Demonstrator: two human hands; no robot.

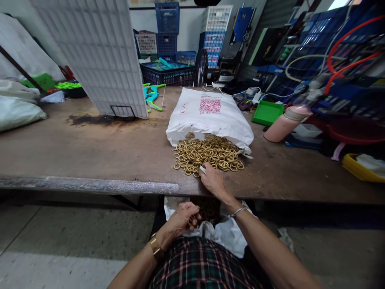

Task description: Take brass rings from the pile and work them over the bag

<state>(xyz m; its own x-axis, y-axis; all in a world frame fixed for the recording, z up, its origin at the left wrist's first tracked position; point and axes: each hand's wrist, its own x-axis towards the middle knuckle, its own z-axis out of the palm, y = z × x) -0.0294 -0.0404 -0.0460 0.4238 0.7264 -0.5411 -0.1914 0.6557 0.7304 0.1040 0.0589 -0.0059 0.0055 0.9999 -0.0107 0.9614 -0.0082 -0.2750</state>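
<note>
A heap of gold-coloured metal rings [210, 154] spills onto the table from the open mouth of a white sack [192, 112] with red print. My right hand [212, 180] is at the near edge of the heap, fingers bent together and touching the rings. Something small and white [203, 169] shows at its fingertips, perhaps a finger wrap; whether a ring is pinched there is hidden. Below the table edge, my left hand [184, 216] is curled around a few rings, partly covered by its fingers. Under it, over my lap, lies an open white bag [233, 237] with a dark interior.
A white ribbed panel [111, 60] stands on the table [120, 156] to the left. On the right are a green tray [267, 112], a pink bottle [285, 124] and a yellow tray [361, 168]. Stacked crates [167, 36] and a fan [202, 66] stand behind.
</note>
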